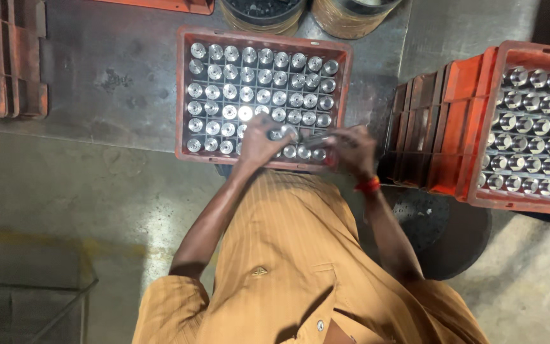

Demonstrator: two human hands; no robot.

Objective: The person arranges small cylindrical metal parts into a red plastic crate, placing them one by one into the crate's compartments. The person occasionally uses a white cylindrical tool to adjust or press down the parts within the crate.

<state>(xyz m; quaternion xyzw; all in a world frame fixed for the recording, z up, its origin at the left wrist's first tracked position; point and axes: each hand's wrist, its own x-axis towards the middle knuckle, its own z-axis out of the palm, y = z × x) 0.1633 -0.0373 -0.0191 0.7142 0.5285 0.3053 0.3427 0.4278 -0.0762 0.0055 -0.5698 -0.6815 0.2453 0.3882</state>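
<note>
An orange plastic crate [183, 95] stands on the floor in front of me, its grid filled with several shiny metal cylinders [247, 76]. Both my hands are over its near row. My left hand [256, 143] is closed around one shiny metal cylinder [286, 132] lifted just above the grid. My right hand [353, 150], with a red thread band at the wrist, grips a slim shiny metal piece [316, 139] that points toward the cylinder in my left hand. The two pieces nearly touch. My orange-brown shirt fills the lower middle of the view.
A second orange crate [479, 127] full of similar metal cylinders sits at the right, with empty orange crates [424, 127] stacked beside it. A dark round disc [444, 223] lies by my right arm. Two drums [262, 13] stand behind; more crates [7, 64] are far left.
</note>
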